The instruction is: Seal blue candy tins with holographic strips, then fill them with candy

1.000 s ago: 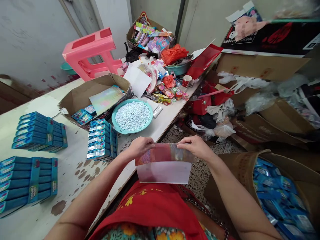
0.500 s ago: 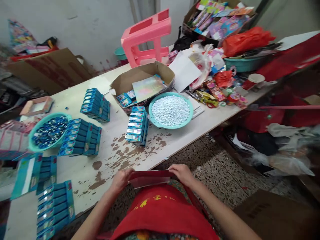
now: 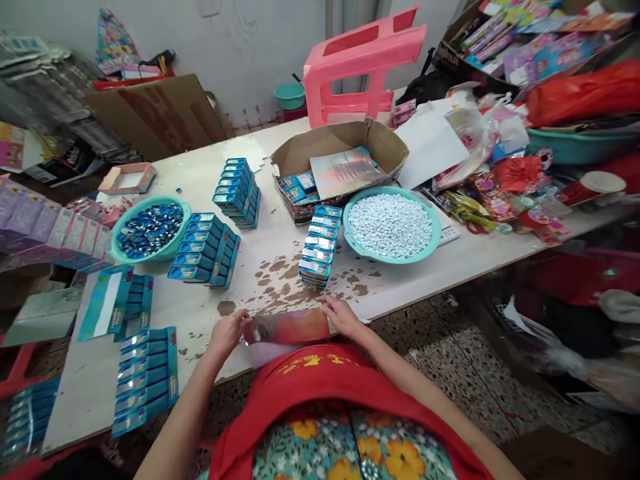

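Note:
A shiny, mirror-like card (image 3: 289, 327) stretches between my two hands at the table's near edge, reflecting the red apron. My left hand (image 3: 228, 332) pinches its left end, and my right hand (image 3: 341, 316) grips the right end, fingers closed. Just beyond the card stands a stack of blue small boxes (image 3: 320, 245) with silvery fronts. To the right of that stack sits a turquoise basin (image 3: 436, 233) full of white tablet-like pieces. More blue box stacks (image 3: 205, 250) stand to the left, near a turquoise basin (image 3: 116, 245) of dark blue shiny pieces.
A cut-down cardboard box (image 3: 300, 150) with a holographic sheet (image 3: 345, 172) and blue packs lies behind the stack. A pink stool (image 3: 365, 60) stands at the back. Packaging clutter (image 3: 500, 193) covers the right side. Opened blue packs (image 3: 145, 380) lie at the left front.
The card and both hands have come up from above my lap to the table's near edge. The view has turned left, so the table's things appear farther right.

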`<state>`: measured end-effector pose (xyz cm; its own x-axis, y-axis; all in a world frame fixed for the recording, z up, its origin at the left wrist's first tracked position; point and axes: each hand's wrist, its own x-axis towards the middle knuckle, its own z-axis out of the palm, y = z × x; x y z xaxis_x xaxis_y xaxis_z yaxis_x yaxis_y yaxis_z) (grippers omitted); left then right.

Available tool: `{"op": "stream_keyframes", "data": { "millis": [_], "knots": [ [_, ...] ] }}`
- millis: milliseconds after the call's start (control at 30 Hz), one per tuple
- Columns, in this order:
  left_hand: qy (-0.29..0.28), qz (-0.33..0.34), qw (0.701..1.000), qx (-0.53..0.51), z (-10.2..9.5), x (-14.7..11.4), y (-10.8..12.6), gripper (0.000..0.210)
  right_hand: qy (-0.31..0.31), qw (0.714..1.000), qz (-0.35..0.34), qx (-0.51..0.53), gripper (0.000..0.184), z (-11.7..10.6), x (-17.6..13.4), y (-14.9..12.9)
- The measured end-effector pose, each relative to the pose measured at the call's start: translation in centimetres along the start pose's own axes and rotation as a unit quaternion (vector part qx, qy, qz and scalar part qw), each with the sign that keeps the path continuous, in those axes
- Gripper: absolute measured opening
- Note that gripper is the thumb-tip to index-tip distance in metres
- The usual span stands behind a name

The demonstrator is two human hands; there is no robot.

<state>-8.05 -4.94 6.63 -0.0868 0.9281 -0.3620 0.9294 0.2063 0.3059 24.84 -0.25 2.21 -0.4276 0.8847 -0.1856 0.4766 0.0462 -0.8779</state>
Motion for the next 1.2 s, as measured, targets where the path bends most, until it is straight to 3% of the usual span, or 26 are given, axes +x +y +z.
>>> {"op": "stream_keyframes", "data": {
  "millis": [67,133,200,300,367,467,600,800,1000,1133,1200],
  "knots": [
    [0.041,0.062,0.997,0.019,0.0,1.4,3.0,0.026,0.015,1.0,0.006,-0.015,0.03,-0.1,-0.1,-0.2],
    [0.044,0.154,0.987,-0.01,0.8,2.6,7.1,0.032,0.029,0.999,0.01,-0.025,0.03,-0.1,-0.3,-0.4],
    [-0.032,0.203,0.978,-0.034,2.5,3.6,11.0,0.033,0.045,0.998,0.019,-0.03,0.029,0.1,-0.4,-0.4],
    [-0.148,0.189,0.97,-0.038,5.1,4.6,14.1,0.026,0.085,0.994,0.049,-0.045,0.027,0.7,-0.7,-0.1],
    [-0.171,0.182,0.967,-0.044,6.1,5.2,14.4,0.028,0.133,0.986,0.061,-0.079,0.028,1.1,-1.1,0.1],
    [-0.177,0.194,0.964,-0.052,6.4,6.0,13.8,0.027,0.19,0.968,0.011,-0.165,0.032,1.4,-1.8,0.1],
    [-0.182,0.204,0.96,-0.055,6.0,6.3,13.7,0.026,0.168,0.94,-0.08,-0.285,0.036,1.9,-2.7,-0.3],
    [-0.173,0.205,0.961,-0.064,5.9,6.5,14.0,0.026,0.134,0.909,-0.136,-0.371,0.042,2.6,-3.9,0.5],
    [-0.188,0.214,0.955,-0.078,5.6,7.2,13.6,0.026,0.123,0.925,-0.141,-0.331,0.025,2.2,-4.4,0.5],
    [-0.189,0.243,0.947,-0.09,5.5,7.1,13.5,0.024,0.166,0.933,-0.086,-0.306,0.034,1.9,-3.2,-0.3],
    [-0.186,0.248,0.947,-0.087,5.5,7.0,13.4,0.025,0.158,0.933,-0.086,-0.313,0.036,2.0,-2.6,-0.4]
  ]
}}
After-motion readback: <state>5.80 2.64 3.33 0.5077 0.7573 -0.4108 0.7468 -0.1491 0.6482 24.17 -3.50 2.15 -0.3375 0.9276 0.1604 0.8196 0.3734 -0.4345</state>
